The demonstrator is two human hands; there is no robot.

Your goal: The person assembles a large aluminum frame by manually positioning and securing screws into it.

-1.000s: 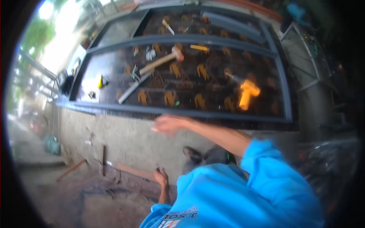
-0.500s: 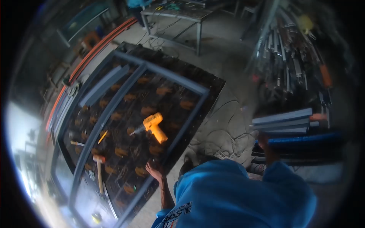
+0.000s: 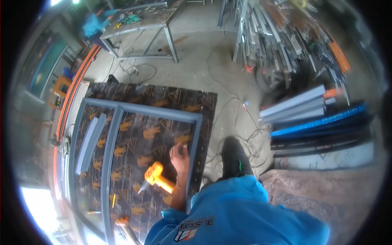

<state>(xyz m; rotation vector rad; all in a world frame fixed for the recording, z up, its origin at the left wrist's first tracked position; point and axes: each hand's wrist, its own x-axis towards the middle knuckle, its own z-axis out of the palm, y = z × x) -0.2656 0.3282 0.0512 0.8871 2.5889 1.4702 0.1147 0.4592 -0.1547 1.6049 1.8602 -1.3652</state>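
Yellow plastic stood out first: a drill [image 3: 157, 176] lay on its side on the dark, orange-printed board [image 3: 139, 141], inside the grey metal frame [image 3: 143, 109]. There it was boxed in by the rails and within easy reach. The left grip [image 3: 179, 157] rested just beside it, towards the frame's right-hand rail. It lay palm down with the fingers spread and flat, pinching nothing. That flat, open set looked like a prop for a leaning body rather than a hold on anything. The picture was soft there, so whether the fingertips touched the rail or only the board beside it could not be told. The right grip was out of sight, so its state could not be told either.

The frame lay flat on the board, which probably kept it level and off the concrete floor [image 3: 212, 69]. A loose grey profile [image 3: 87, 141] sat between the frame's left-hand rails, and a mallet [image 3: 121, 221] lay at the near end. A dark shoe [image 3: 234, 157] stood on the floor just past the board's edge, among trailing cables [image 3: 245, 134]. Grey and blue profiles [image 3: 302, 110] were stacked well apart to the right, and a metal desk [image 3: 139, 24] stood at the far side.
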